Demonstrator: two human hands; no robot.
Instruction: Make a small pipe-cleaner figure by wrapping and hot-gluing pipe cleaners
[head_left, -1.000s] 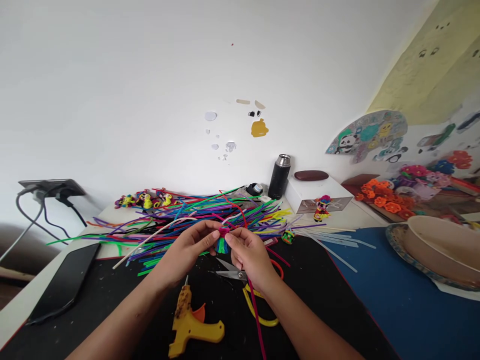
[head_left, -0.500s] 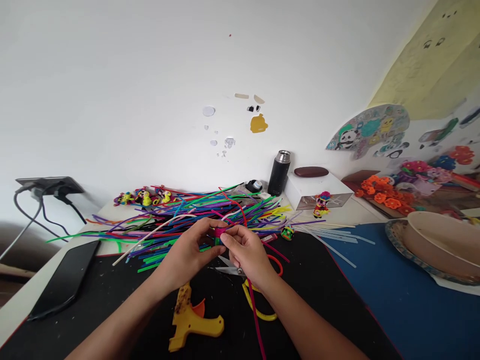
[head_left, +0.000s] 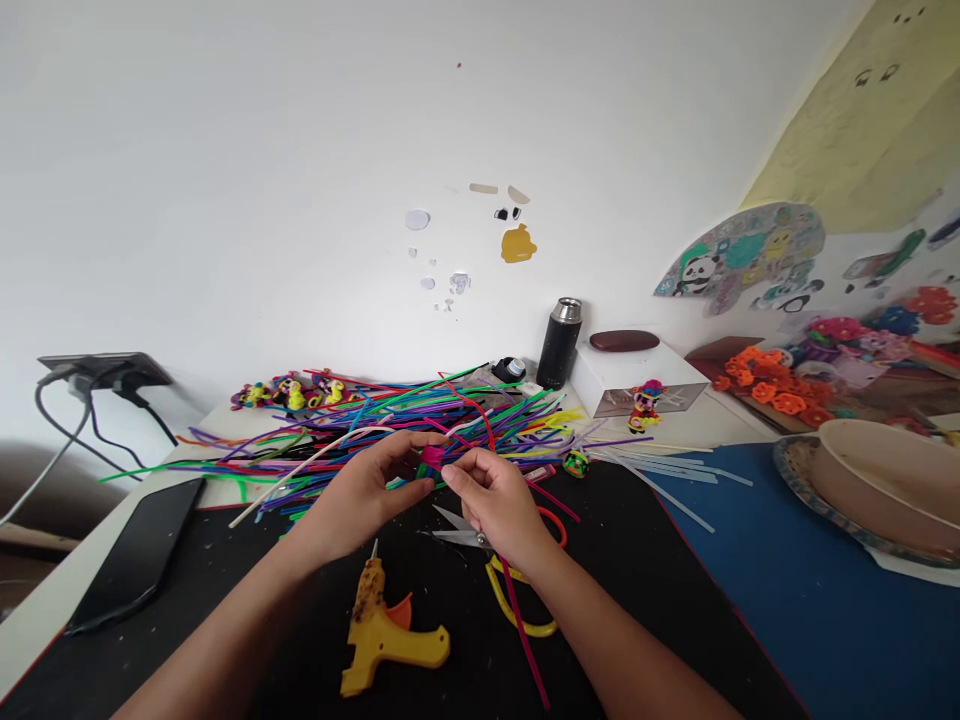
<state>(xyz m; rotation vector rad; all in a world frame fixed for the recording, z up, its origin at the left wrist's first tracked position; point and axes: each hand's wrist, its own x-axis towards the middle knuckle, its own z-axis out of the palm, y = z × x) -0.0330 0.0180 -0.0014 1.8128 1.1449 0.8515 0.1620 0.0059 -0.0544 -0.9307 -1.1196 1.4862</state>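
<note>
My left hand (head_left: 375, 492) pinches a small magenta piece (head_left: 433, 457) with a bit of green by it, between thumb and fingers. Close on its right, my right hand (head_left: 495, 500) is closed on a magenta pipe cleaner (head_left: 525, 630), whose long tail hangs below the palm towards the front. Under my right hand lie scissors (head_left: 551, 630) with yellow and red handles, blades pointing left. A yellow glue gun (head_left: 390, 640) rests on the black mat (head_left: 247, 640) below my left hand. Behind both hands spreads a heap of coloured pipe cleaners (head_left: 330, 450).
A black phone (head_left: 139, 555) lies at the left. Small figures (head_left: 289, 392) stand at the back left. Behind the heap are a black flask (head_left: 560, 345) and a white box (head_left: 637, 375) with a figure before it. At the right sits a large bowl (head_left: 885, 490).
My left hand has shifted slightly left, and the magenta piece has turned between the fingers. The hanging magenta tail has swung a little to the right.
</note>
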